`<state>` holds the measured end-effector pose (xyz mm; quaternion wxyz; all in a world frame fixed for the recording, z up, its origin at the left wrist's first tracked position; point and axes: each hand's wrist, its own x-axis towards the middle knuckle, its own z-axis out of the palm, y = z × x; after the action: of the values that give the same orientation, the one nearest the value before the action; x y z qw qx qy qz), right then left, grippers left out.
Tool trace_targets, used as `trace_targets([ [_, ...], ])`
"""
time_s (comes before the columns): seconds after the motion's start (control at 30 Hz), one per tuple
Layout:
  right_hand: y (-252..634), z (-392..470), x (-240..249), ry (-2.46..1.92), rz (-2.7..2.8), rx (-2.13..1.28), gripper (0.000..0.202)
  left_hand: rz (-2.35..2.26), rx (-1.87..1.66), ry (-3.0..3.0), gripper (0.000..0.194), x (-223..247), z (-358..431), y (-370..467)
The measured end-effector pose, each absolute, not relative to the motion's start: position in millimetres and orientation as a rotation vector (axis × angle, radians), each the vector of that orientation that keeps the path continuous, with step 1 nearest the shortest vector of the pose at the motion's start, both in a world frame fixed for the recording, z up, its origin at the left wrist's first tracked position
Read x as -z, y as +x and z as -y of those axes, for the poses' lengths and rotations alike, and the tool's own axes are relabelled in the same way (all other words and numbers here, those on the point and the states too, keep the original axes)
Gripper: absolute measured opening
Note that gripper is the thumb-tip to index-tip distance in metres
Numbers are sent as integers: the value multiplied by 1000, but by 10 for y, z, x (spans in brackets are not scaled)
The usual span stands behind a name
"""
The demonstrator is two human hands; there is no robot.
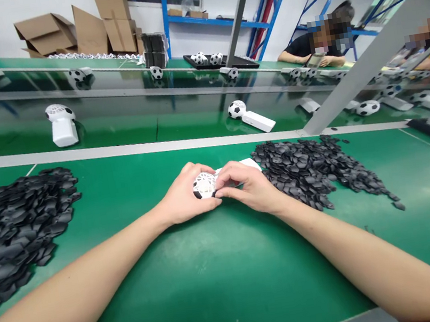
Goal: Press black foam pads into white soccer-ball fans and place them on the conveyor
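A white handheld fan with a football-shaped head [204, 185] is held just above the green bench. Its head is an open white lattice with a few black patches, and its white handle [251, 164] points right, partly behind my right hand. My left hand [188, 194] is closed round the left side of the head. The thumb and fingers of my right hand [243, 186] are pinched against the head's right side; whether a small piece is between them is hidden. Close by on the right lies a pile of black flat pieces [301, 169].
Another pile of black pieces [18, 222] lies left. Beyond the pale rail [124, 148], football fans [62, 124] rest on a green conveyor [124, 121]. A grey post [362, 66] slants at right. Cardboard boxes [117, 25] stand behind; a co-worker [315, 46] sits across.
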<state>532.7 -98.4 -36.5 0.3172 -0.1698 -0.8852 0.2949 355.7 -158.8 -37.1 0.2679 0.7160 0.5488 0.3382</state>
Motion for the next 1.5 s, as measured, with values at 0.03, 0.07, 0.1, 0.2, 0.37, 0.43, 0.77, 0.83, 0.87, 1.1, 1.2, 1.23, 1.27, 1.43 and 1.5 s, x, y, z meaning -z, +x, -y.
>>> trace_targets([
  [0.03, 5330, 981, 368, -450, 2325, -772, 8, -1482, -914, 1933, 44, 366, 1589, 3560],
  [0.07, 5333, 981, 368, -452, 2325, -768, 7, -1479, -910, 1936, 43, 361, 1591, 3561],
  [0.1, 5337, 982, 366, -452, 2328, -763, 7, -1474, -905, 1941, 43, 355, 1594, 3562],
  [0.2, 5347, 994, 352, -451, 2340, -759, 6, -1455, -899, 1954, 41, 344, 1596, 3560],
  [0.37, 5327, 998, 361, -484, 2347, -791, 5, -1447, -937, 1926, 40, 364, 1575, 3551],
  [0.43, 5303, 992, 378, -484, 2337, -784, 5, -1457, -976, 1910, 39, 372, 1571, 3561],
  [0.77, 5723, 970, 270, -609, 2346, -551, 23, -1553, -1028, 1663, 46, 331, 1479, 3514],
  [0.83, 5980, 927, 281, -703, 2306, -399, 23, -1618, -1054, 1579, 43, 238, 1317, 3414],
  [0.87, 6094, 905, 296, -758, 2276, -332, 23, -1658, -1080, 1545, 43, 183, 1206, 3353],
  [1.1, 6271, 886, 393, -868, 2143, -176, 26, -2170, -1265, 1428, 53, 101, 245, 2962],
  [1.2, 6214, 882, 367, -816, 2225, -158, 25, -2366, -1148, 1395, 59, 291, 10, 2890],
  [1.23, 6207, 878, 353, -807, 2257, -164, 26, -2406, -1103, 1402, 62, 349, -33, 2876],
  [1.27, 6206, 874, 338, -803, 2281, -176, 26, -2431, -1063, 1428, 63, 393, -63, 2867],
  [1.43, 6232, 876, 291, -836, 2315, -222, 26, -2426, -896, 1569, 73, 389, -96, 2862],
  [1.5, 6252, 881, 285, -839, 2313, -207, 26, -2390, -865, 1628, 82, 346, -99, 2863],
])
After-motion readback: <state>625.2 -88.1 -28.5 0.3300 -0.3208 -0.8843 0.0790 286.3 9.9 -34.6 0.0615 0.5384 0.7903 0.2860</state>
